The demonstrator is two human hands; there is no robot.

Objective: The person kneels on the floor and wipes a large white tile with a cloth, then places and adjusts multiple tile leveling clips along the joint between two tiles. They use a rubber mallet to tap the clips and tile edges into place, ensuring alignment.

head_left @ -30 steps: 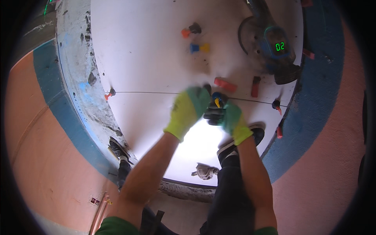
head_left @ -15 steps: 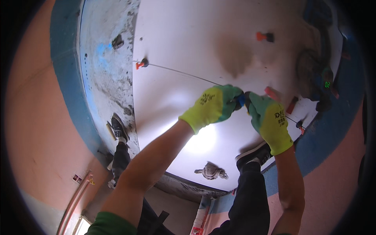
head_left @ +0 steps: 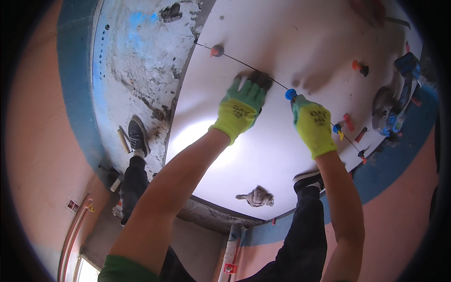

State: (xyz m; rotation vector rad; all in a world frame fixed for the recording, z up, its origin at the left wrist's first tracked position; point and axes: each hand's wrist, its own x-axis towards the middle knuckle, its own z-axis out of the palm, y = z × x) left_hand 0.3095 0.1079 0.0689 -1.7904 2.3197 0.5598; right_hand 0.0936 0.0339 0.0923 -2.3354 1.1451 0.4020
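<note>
My left hand (head_left: 239, 105), in a green and yellow work glove, lies with its fingers stretched out on a large white tile (head_left: 291, 164), just below a thin dark joint (head_left: 244, 64). In a matching glove, my right hand (head_left: 312, 122) is closed on a blue round-capped tile leveler (head_left: 291, 94) standing on that joint. Its fingertips are partly hidden behind the glove. Along the same line sit a red and black leveler (head_left: 217, 50), a blue and yellow one (head_left: 338, 131) and a black and red one (head_left: 361, 157).
A blue and black power tool (head_left: 390, 110) rests at the right near the wall. Loose red pieces (head_left: 348, 122) and a crumpled grey rag (head_left: 258, 196) lie on the tile. Rough cement floor (head_left: 141, 70) is at left, under my left shoe (head_left: 137, 136).
My hands were together over the joint. Now the left has moved away to the left and flattened on the tile, while the right stays on the blue leveler. The view has shifted.
</note>
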